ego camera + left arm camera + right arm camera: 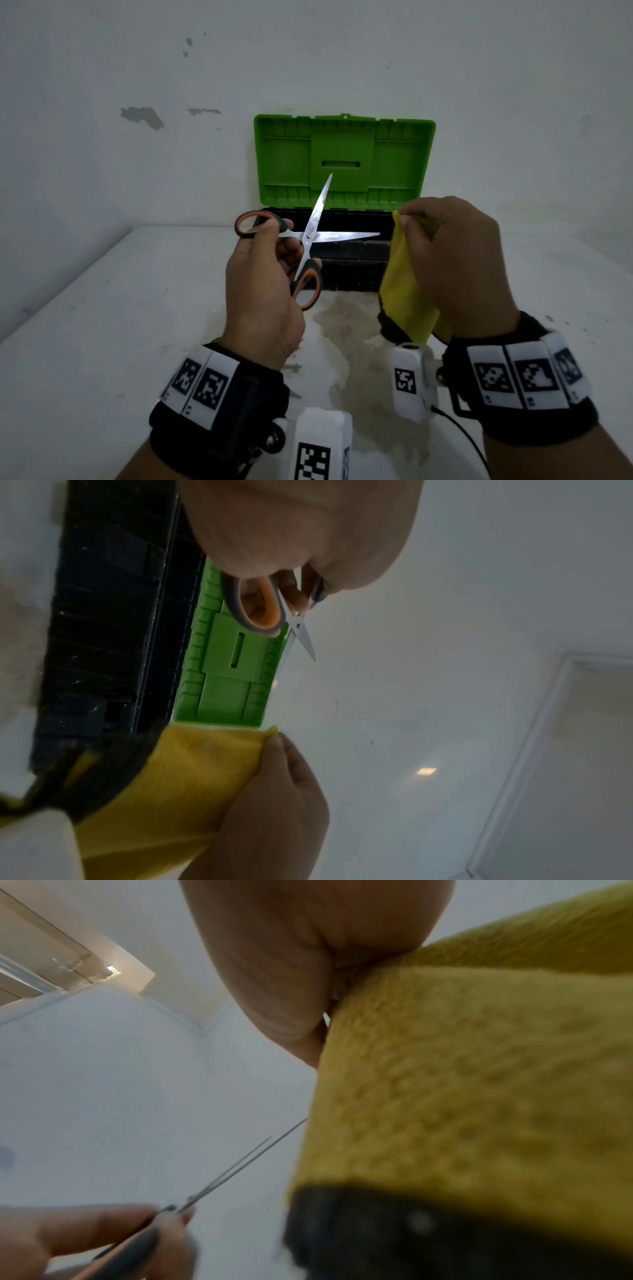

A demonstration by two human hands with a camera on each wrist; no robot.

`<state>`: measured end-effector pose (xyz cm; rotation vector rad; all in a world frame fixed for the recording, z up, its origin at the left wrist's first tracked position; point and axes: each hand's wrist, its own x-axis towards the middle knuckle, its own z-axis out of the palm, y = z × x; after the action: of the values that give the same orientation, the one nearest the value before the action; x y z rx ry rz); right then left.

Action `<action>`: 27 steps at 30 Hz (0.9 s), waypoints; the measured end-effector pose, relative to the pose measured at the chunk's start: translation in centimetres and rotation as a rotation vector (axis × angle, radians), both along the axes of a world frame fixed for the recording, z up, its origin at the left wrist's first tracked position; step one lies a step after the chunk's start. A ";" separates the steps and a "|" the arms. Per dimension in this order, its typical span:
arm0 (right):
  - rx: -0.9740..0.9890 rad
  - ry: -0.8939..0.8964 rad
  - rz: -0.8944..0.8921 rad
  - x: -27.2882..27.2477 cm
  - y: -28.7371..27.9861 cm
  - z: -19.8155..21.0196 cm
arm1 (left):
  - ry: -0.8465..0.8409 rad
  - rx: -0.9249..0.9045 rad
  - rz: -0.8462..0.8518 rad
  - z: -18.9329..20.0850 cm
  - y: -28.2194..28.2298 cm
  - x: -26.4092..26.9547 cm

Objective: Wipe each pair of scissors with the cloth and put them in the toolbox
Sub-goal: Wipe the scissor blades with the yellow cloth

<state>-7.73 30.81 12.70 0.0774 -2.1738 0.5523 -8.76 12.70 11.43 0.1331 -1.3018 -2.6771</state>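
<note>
While the yellow cloth (406, 291) is pinched in the right hand (455, 260), opened orange-handled scissors (308, 236) are gripped by the left hand (262, 294), one blade aimed at the toolbox (342, 164) lid, one sideways toward the cloth.

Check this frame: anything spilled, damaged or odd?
Yes. A brownish stain spreads over the white table in front of the open toolbox. The scissors in the left hand have speckled blades, and the wall shows chipped paint.
</note>
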 end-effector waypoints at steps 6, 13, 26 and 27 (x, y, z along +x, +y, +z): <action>0.055 0.060 0.088 -0.2 0.8 0.8 | -0.042 -0.140 -0.188 0.3 -1.2 0.7; 0.125 -0.101 0.489 0.4 -2.8 0.4 | -0.040 -0.321 -0.252 0.8 -1.1 1.0; 0.199 0.021 0.397 -1.5 -4.4 -2.0 | 0.006 -0.332 -0.265 0.8 -1.5 -0.9; 0.190 0.026 0.400 -1.8 -4.2 -2.1 | 0.007 -0.330 -0.266 0.7 -1.5 -1.1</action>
<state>-9.56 26.59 10.61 0.6292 -2.1899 0.5596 -9.85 11.19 12.16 -0.0973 -1.8508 -2.6110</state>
